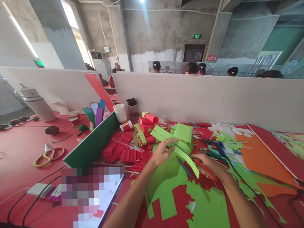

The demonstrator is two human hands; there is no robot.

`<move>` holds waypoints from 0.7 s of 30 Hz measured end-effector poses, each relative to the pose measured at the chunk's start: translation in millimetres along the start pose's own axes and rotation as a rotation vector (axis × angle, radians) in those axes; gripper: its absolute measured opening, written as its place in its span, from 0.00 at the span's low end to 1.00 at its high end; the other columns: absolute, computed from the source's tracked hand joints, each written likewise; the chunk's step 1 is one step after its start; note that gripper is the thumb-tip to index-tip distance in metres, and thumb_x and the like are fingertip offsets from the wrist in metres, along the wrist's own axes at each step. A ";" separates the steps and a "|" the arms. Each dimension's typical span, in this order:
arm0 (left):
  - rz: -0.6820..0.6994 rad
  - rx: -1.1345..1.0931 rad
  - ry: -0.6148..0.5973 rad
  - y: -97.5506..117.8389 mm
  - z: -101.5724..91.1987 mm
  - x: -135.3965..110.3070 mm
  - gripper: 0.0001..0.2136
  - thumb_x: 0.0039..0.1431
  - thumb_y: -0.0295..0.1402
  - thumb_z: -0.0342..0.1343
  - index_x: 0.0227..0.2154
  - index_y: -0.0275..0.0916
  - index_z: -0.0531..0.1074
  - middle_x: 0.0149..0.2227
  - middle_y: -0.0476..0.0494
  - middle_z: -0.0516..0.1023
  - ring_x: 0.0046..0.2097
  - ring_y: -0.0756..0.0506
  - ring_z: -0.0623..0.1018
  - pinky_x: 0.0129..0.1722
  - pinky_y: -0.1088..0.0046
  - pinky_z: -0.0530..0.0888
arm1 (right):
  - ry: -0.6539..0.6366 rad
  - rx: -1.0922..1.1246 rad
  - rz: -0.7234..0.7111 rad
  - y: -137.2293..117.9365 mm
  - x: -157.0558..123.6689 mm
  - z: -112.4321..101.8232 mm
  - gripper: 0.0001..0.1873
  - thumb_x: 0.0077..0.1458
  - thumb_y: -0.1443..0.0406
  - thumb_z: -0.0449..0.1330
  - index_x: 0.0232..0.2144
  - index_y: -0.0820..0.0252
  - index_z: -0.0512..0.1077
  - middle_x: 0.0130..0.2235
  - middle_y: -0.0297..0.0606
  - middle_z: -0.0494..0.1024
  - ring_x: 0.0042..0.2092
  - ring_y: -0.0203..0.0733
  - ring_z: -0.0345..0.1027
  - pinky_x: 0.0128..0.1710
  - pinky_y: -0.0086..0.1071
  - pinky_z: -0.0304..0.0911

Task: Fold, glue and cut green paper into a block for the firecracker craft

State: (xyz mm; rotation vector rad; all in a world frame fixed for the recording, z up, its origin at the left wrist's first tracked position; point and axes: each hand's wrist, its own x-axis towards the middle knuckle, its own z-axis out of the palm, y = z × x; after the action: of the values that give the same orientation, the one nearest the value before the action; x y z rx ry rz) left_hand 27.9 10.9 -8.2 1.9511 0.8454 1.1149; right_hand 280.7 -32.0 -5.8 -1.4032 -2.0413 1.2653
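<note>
A long bright-green paper strip [165, 135] is pinched in the closed fingers of my left hand [164, 152]. My right hand [203, 162] is closed around red-handled scissors [205, 169]; their dark blades reach toward the strip near my left fingertips. Part of the strip [191, 164] slants down between both hands, apart along a lengthwise cut. Beneath lie large green sheets [166, 180] with notched edges and a dark blue pen-like tool [184, 166]. A red and green paper model [146, 129] with a yellow star stands just beyond.
Folded red paper [128, 154] lies to the left, beside an upright dark-green board [93, 142]. A tablet [105, 198] rests at front left, with yellow-handled scissors [48, 156] farther off. Paper cups [120, 113] stand behind. Orange sheets [260, 156] and a cable occupy the right.
</note>
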 end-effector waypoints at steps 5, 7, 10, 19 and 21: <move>-0.027 -0.045 -0.038 -2.6 0.7 -0.2 0.17 0.62 0.33 0.53 0.54 0.40 0.71 0.54 0.40 0.75 0.44 0.42 0.76 0.38 0.69 0.73 | -0.008 0.019 0.001 -1.4 -4.8 -0.9 0.19 0.60 0.50 0.52 0.35 0.58 0.70 0.16 0.25 0.61 0.16 0.34 0.55 0.16 0.27 0.56; -0.026 -0.093 -0.059 -3.2 1.1 -0.8 0.18 0.62 0.33 0.54 0.55 0.40 0.70 0.55 0.39 0.74 0.41 0.44 0.76 0.37 0.70 0.73 | -0.031 0.005 0.014 -2.3 -6.0 -0.6 0.19 0.59 0.49 0.53 0.33 0.58 0.68 0.16 0.25 0.61 0.16 0.33 0.54 0.15 0.27 0.54; -0.061 -0.139 -0.090 -4.0 2.0 -1.0 0.19 0.62 0.35 0.55 0.56 0.40 0.70 0.52 0.39 0.76 0.33 0.48 0.74 0.33 0.71 0.72 | -0.027 -0.034 0.024 -4.7 -7.6 -0.5 0.17 0.56 0.50 0.58 0.32 0.58 0.67 0.19 0.26 0.65 0.17 0.33 0.55 0.15 0.26 0.53; -0.098 -0.236 -0.144 -3.8 5.9 -1.4 0.23 0.59 0.40 0.59 0.57 0.40 0.69 0.40 0.40 0.78 0.32 0.46 0.74 0.32 0.69 0.73 | -0.032 -0.073 -0.010 -21.5 -13.6 0.2 0.15 0.59 0.52 0.56 0.32 0.58 0.66 0.18 0.27 0.63 0.19 0.34 0.56 0.17 0.28 0.49; -0.100 -0.236 -0.141 -2.8 5.8 -1.6 0.23 0.59 0.40 0.59 0.56 0.40 0.69 0.39 0.41 0.77 0.32 0.47 0.74 0.31 0.70 0.73 | -0.033 -0.069 -0.021 -22.3 -12.9 0.6 0.16 0.58 0.51 0.56 0.31 0.58 0.66 0.18 0.27 0.63 0.19 0.34 0.56 0.17 0.28 0.50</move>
State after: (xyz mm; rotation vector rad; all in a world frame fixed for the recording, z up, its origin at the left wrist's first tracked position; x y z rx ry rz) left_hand 31.8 9.5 -13.3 1.7491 0.6947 0.9604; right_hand 273.6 -46.0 14.7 -1.3960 -2.1349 1.2278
